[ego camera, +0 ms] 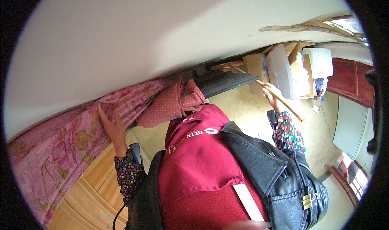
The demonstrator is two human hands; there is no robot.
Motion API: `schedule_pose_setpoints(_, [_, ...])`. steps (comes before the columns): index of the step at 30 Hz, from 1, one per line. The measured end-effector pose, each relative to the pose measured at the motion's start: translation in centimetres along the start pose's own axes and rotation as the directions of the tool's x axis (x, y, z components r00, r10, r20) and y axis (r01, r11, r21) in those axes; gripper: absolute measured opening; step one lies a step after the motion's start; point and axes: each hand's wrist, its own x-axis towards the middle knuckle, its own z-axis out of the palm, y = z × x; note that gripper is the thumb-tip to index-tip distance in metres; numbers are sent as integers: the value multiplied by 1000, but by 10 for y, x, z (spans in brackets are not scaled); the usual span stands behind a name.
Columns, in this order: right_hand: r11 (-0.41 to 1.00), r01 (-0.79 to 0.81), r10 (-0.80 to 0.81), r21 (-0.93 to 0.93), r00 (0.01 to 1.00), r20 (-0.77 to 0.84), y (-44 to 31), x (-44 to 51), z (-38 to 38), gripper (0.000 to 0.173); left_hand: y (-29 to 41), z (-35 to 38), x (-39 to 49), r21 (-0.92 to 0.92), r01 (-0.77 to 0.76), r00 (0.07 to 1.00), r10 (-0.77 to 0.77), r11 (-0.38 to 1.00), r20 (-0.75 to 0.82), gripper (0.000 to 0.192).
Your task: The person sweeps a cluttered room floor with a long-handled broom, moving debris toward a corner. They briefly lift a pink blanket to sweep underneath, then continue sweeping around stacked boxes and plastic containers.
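My right hand [272, 98] is closed around a long, thin wooden stick [284, 102]. One end of the stick points back past my sleeve. Its far part runs behind the edge of a black flat panel [228, 82] and shows again above it, near the wall. On the left, my left hand [113, 126] lies with fingers apart on a pink flowered cloth [73, 136] and grasps nothing. Between the cloth and the panel is a bunched reddish cloth with light dots [165, 104].
Carved light wood [97, 175] shows below the flowered cloth. A pale wall [121, 41] rises along the far side. Cardboard boxes [255, 64] and a translucent plastic container [317, 61] stand at the right. A cable lies on the floor [243, 108] near dark red furniture [349, 81].
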Motion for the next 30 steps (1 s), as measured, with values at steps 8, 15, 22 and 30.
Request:
schedule_pose_setpoints(8, [485,-373,334,791,915,226,-46,-88,-51,36,-2,3,-2,-22,19,999,-19,1000,31,61])
schedule_pose_setpoints(15, [36,-392,294,919,883,365,-33,-170,-23,25,-4,6,-1,-98,-174,982,181,980,63,64])
schedule_pose_setpoints(22, [312,-668,404,675,737,543,-8,-270,19,57,-19,20,-13,-197,-172,965,205,965,164,62])
schedule_pose_setpoints(30, [840,-360,405,-407,914,27,57,-289,78,40,-17,28,-34,-254,-340,889,397,905,228,63])
